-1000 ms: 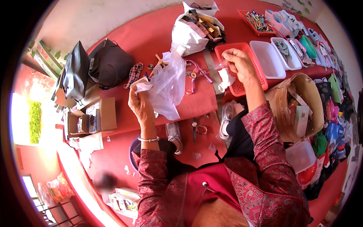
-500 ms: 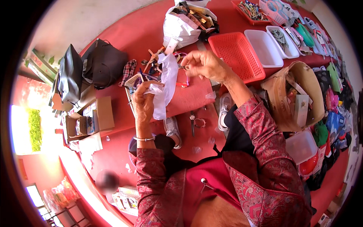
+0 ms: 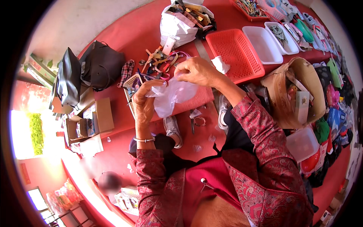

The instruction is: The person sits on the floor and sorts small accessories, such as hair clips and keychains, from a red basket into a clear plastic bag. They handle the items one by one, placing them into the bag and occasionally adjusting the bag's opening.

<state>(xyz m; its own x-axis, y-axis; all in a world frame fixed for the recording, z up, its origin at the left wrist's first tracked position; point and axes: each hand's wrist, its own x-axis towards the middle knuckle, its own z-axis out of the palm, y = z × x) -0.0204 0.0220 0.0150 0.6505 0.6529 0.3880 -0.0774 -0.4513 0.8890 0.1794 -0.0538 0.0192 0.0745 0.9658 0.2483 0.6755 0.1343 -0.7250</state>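
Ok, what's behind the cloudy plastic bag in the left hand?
Past the edges of the plastic bag, the red surface shows, with a jumble of straps and small items beyond the bag's upper side. Whatever lies directly behind the cloudy film is covered.

1 head-worn fisheye view looks steeply down over the chest at the left hand and right hand from close above
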